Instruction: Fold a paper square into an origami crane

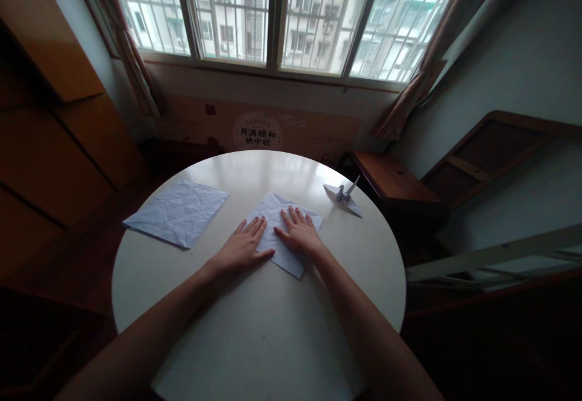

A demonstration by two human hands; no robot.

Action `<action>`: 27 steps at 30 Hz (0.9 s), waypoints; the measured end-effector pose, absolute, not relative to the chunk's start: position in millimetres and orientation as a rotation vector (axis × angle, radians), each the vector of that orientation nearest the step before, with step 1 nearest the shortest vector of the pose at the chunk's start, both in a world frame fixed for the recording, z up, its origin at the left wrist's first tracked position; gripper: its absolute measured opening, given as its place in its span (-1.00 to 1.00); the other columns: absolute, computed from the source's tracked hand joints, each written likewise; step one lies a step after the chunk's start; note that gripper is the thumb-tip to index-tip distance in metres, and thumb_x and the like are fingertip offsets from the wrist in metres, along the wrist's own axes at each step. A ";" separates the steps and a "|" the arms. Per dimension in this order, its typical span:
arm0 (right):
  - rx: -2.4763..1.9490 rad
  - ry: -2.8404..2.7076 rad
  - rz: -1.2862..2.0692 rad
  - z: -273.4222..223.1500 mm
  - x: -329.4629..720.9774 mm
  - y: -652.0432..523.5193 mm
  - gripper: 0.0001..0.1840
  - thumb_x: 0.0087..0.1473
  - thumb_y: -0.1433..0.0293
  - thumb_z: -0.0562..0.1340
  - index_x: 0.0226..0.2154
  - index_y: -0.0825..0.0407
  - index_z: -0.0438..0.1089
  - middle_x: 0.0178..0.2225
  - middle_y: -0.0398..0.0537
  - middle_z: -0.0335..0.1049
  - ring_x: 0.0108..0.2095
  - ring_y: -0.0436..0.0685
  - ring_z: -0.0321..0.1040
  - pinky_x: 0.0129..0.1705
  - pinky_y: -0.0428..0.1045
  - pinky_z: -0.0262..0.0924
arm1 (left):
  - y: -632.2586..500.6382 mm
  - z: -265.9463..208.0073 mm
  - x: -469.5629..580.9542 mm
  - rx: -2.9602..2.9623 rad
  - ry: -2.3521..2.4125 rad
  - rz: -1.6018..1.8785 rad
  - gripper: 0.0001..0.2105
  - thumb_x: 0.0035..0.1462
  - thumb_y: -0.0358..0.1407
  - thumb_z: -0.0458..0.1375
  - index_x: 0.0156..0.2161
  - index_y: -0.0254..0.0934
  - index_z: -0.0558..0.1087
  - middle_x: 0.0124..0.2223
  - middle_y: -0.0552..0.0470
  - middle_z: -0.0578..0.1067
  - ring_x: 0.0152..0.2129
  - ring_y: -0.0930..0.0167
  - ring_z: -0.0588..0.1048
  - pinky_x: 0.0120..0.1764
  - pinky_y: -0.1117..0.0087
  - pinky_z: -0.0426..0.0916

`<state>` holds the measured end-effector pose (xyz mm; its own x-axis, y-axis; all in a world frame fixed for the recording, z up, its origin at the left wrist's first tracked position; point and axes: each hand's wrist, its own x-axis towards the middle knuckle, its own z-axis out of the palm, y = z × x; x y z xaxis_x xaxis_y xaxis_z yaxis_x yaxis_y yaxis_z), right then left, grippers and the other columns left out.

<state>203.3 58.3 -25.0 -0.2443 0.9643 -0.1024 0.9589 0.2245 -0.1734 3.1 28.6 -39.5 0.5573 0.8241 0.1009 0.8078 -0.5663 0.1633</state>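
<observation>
A creased sheet of white paper (287, 260) lies flat near the middle of the round table, partly covered by both hands. My left hand (245, 245) rests on its left edge, fingers stretched out and thumb pointing right. My right hand (297, 231) presses flat on its upper right part with fingers spread. Neither hand grips anything. Another crumpled paper sheet (177, 212), full of fold lines, lies to the left. A folded paper crane (344, 197) stands to the right, apart from the hands, its wings spread.
The round white table (264, 340) has its far edge towards a barred window (273, 13). A wooden bench or low stand (395, 177) is beyond its right edge. Orange-brown cabinets (54, 146) stand at the left, and a cardboard panel with Chinese writing (309, 127) is below the window.
</observation>
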 end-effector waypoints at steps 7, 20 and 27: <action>-2.066 -2.286 0.210 -30.1 222.2 65.8 -0.22 0.17 -0.08 -0.16 0.30 -0.02 -0.15 0.36 0.03 -0.34 0.34 0.25 -0.41 0.28 0.23 -0.48 | 30.0 -41.9 2.1 2.692 1.412 0.242 -0.20 0.16 0.19 -0.22 0.31 -0.39 -0.05 0.34 -0.20 -0.03 0.29 0.23 -0.08 0.26 0.16 -0.21; -1.934 -1.750 0.135 -35.0 251.0 65.2 -0.66 0.16 0.32 0.05 -0.12 0.03 0.45 0.04 -0.02 0.36 0.06 0.11 0.24 0.15 0.01 -0.02 | 28.4 -23.2 -2.5 2.634 0.864 0.451 -0.43 0.08 -0.03 0.17 0.18 -0.13 0.26 0.23 -0.10 0.28 0.22 0.23 0.15 0.22 0.07 0.01; -1.951 -1.841 0.123 -34.9 250.3 62.3 -0.65 0.10 0.28 0.13 -0.07 -0.03 0.43 0.05 0.00 0.31 0.07 0.16 0.21 0.14 0.04 -0.02 | 27.7 -24.9 -1.8 2.644 0.834 0.443 -0.54 0.13 -0.10 0.15 0.13 -0.14 0.33 0.18 -0.11 0.34 0.16 0.25 0.26 0.21 0.08 0.06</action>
